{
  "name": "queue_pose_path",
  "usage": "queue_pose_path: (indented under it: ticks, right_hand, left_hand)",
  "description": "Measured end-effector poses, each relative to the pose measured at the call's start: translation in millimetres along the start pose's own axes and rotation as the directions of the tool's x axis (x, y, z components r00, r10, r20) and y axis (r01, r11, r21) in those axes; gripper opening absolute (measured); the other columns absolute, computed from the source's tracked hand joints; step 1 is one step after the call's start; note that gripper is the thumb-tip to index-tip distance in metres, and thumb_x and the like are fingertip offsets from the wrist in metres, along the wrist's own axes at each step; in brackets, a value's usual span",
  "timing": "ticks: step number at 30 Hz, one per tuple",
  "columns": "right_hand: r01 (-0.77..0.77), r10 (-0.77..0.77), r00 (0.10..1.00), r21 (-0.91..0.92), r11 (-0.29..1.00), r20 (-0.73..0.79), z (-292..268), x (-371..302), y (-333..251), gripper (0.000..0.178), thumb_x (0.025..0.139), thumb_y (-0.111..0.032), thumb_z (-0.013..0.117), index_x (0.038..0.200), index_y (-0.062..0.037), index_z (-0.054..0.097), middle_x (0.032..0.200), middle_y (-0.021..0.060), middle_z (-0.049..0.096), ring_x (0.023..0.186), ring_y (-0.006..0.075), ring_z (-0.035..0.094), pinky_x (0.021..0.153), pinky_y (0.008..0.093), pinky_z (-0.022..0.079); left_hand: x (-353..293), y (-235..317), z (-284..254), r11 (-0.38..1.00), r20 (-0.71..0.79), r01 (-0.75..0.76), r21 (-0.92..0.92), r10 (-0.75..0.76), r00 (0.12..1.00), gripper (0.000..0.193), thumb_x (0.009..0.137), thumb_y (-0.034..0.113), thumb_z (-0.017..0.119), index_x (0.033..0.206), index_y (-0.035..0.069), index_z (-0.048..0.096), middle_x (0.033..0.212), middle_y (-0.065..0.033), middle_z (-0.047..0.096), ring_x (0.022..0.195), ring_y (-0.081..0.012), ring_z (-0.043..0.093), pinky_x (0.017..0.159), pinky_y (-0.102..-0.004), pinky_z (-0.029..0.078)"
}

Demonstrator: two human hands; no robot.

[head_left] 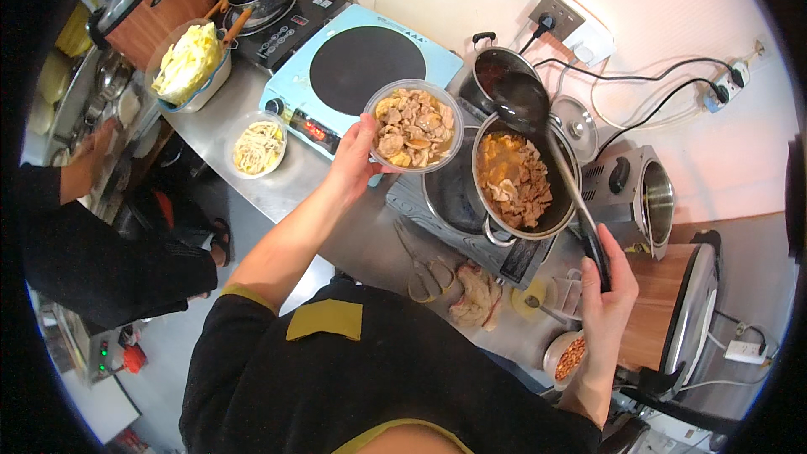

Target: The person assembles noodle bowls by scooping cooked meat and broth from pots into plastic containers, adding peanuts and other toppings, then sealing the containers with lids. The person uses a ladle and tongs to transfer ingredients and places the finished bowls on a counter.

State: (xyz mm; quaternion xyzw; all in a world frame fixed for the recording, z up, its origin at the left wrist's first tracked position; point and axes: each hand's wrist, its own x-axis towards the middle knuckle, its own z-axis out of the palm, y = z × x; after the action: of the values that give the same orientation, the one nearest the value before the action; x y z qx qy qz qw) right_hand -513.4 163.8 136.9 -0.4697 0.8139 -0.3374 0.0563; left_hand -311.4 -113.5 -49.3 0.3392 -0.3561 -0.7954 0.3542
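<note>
My left hand [353, 155] grips a round clear plastic container [459, 130] filled with cooked meat pieces [414, 128], held up over the front edge of a light-blue cooktop. In my right hand [607, 286] is the handle of a ladle; its dark bowl [521, 105] hovers over the far rim of a steel pot [568, 197]. Brown meat in broth [513, 181] fills that pot, which stands beside the container on a dark burner [504, 256]. Just behind, a smaller pot [496, 63] holds dark red liquid, partly covered by the ladle.
The blue cooktop [370, 67] lies left of the pots. A bowl of shredded food [256, 145], a basin of cabbage [187, 67], scissors [424, 273], a cloth-like piece of raw meat [477, 296] and a peanut bowl [565, 357] surround it. Cords [647, 76] hang along the wall. Another person [101, 235] stands left.
</note>
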Motion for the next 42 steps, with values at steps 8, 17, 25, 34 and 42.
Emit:
queue_pose_path:
  ticks: [8, 17, 25, 34, 42]
  right_hand:
    - [-0.616, 0.56, 0.786, 0.258, 0.744, 0.262, 7.3, 2.0, 65.8, 0.03, 0.09, -0.015, 0.058, 0.116, -0.0012, 0.058, 0.082, 0.0069, 0.061, 0.073, 0.0113, 0.058, 0.066, 0.0246, 0.047]
    - [-0.074, 0.029, 0.954, 0.14, 0.987, 0.299, 122.8, -82.0, 12.3, 0.021, 0.08, -0.005, 0.057, 0.1, -0.0044, 0.065, 0.093, 0.0104, 0.062, 0.084, 0.0298, 0.06, 0.071, 0.0408, 0.048]
    - [0.197, -0.038, 0.923, -0.386, 0.901, 0.384, 260.6, -146.6, 67.6, 0.071, 0.068, 0.003, 0.059, 0.135, -0.009, 0.041, 0.114, 0.0221, 0.049, 0.099, 0.038, 0.05, 0.085, 0.0418, 0.044]
    - [0.188, -0.109, 0.896, -0.146, 0.971, 0.429, 163.3, -54.0, -67.2, 0.048, 0.072, -0.01, 0.064, 0.119, -0.0112, 0.058, 0.087, 0.0144, 0.055, 0.083, 0.0315, 0.059, 0.069, 0.0404, 0.05]
    - [0.476, -0.183, 0.78, -0.379, 0.794, 0.598, 164.1, -14.3, -112.9, 0.044, 0.072, -0.016, 0.065, 0.116, -0.0142, 0.06, 0.087, 0.0131, 0.056, 0.084, 0.0291, 0.061, 0.066, 0.0375, 0.051]
  left_hand:
    - [-33.7, 9.1, -36.4, 0.981, 0.187, 0.186, -0.05, -0.173, 0.967, 0.078, 0.088, 0.066, 0.033, 0.141, 0.008, 0.03, 0.138, -0.0128, 0.044, 0.123, -0.0276, 0.049, 0.095, -0.0453, 0.048]
    - [-85.8, -2.2, -94.6, 0.988, 0.051, 0.151, -0.046, -0.148, 0.988, 0.069, 0.091, 0.056, 0.044, 0.138, 0.007, 0.033, 0.133, -0.0118, 0.049, 0.118, -0.0243, 0.052, 0.092, -0.0408, 0.049]
    - [-103.2, -10.2, -117.9, 0.98, -0.022, 0.193, -0.043, -0.194, 0.981, 0.072, 0.091, 0.059, 0.039, 0.138, 0.005, 0.034, 0.135, -0.0108, 0.047, 0.121, -0.0249, 0.049, 0.097, -0.0427, 0.044]
    - [-111.4, -11.5, -126.2, 0.985, -0.099, 0.145, -0.093, -0.154, 0.983, 0.051, 0.092, 0.051, 0.05, 0.121, 0.01, 0.044, 0.119, -0.0045, 0.054, 0.109, -0.016, 0.055, 0.082, -0.0337, 0.051]
    - [-117.9, -6.9, -115.9, 0.977, -0.027, 0.153, -0.148, -0.159, 0.987, 0.057, 0.089, 0.054, 0.052, 0.12, 0.007, 0.042, 0.112, -0.0041, 0.055, 0.092, -0.0097, 0.058, 0.06, -0.0224, 0.047]
